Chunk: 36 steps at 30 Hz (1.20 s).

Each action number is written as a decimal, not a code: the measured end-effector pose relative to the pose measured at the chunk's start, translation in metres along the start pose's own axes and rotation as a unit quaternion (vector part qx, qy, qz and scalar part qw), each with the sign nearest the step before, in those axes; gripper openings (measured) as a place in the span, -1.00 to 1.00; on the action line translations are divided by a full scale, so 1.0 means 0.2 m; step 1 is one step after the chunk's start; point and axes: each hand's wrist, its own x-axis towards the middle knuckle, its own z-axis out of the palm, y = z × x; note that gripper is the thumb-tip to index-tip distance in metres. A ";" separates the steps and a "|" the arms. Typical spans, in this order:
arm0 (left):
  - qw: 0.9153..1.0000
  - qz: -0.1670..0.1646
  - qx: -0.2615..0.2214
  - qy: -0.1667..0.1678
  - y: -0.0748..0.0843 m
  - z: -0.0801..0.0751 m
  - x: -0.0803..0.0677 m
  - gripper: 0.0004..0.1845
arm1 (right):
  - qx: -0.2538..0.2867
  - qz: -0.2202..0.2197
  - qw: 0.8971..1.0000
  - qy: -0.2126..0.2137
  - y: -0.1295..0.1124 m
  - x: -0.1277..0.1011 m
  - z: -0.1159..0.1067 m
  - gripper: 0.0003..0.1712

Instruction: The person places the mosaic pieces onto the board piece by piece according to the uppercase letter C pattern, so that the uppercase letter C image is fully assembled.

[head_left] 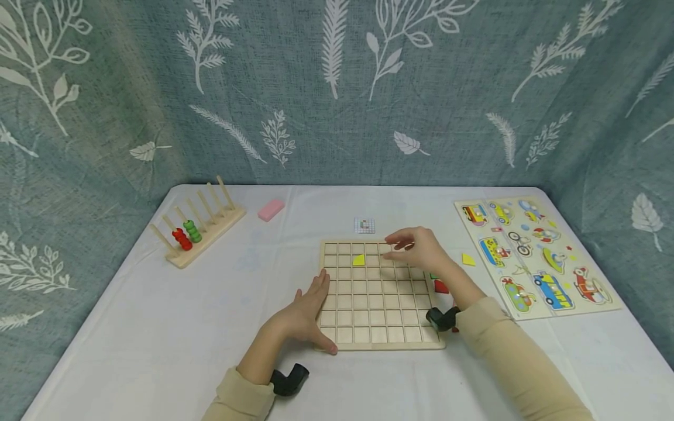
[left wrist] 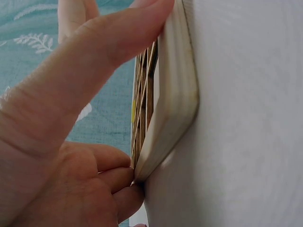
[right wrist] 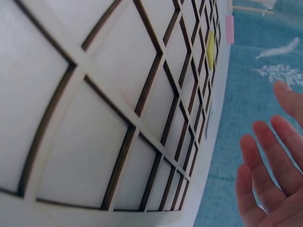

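A square wooden grid board lies on the table, with one yellow quarter-round piece in a cell of its second row. My left hand rests against the board's left side. Its fingers touch the side edge and its thumb presses by the front left corner. My right hand hovers over the board's far right part, fingers loosely bent and holding nothing. In the right wrist view these fingers are apart from the grid. Right of the board lies another yellow piece.
Red pieces lie partly behind my right forearm. A picture puzzle board covers the table's right side. At the left stands a peg rack with red and green beads. A pink block and a small printed card lie farther back.
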 end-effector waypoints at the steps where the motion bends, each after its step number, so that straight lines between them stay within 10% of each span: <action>1: 1.000 0.000 -0.001 0.000 0.00 0.00 0.00 0.45 | 0.001 0.000 1.000 0.001 0.00 0.00 0.00 -0.54; 36: 1.000 0.010 -0.016 0.001 0.00 0.01 -0.02 0.43 | -0.056 0.022 0.998 0.029 0.20 -0.18 -0.21 -0.56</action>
